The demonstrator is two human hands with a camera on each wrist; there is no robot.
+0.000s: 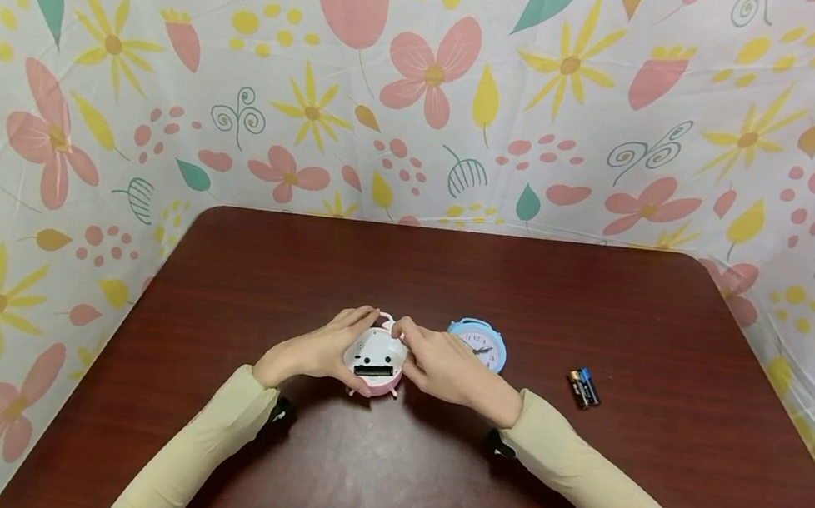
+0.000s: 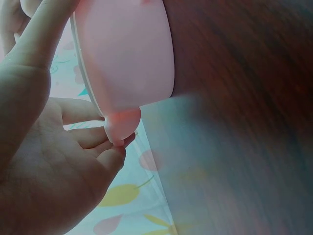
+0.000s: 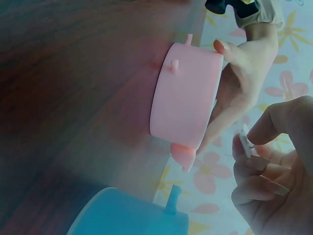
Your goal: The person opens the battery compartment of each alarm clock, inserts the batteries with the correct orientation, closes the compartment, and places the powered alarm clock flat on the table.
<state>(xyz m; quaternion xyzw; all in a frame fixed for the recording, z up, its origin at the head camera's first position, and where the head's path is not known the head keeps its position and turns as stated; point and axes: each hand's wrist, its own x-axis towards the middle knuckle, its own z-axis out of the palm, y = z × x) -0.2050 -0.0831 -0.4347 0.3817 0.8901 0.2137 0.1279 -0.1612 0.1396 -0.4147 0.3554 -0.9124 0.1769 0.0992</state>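
A small pink alarm clock [image 1: 385, 386] lies face down on the table, its white back up and a dark battery slot uncovered. My left hand [image 1: 317, 350] grips its rim, with the thumb at the lower edge and fingers near the bell end. The clock's pink side [image 2: 127, 54] fills the top of the left wrist view. Just right of the clock is my right hand [image 1: 451, 366]. Between its thumb and fingers it pinches a small white plastic piece [image 3: 246, 144], which looks like the battery cover. That piece is held apart from the clock [image 3: 186, 93].
Behind my right hand a light blue alarm clock [image 1: 487, 349] lies face up, partly covered by the hand. Farther right, two batteries [image 1: 583, 388] lie side by side. The brown table [image 1: 405, 271] ends at a flowered cloth [image 1: 418, 163] at the back and sides.
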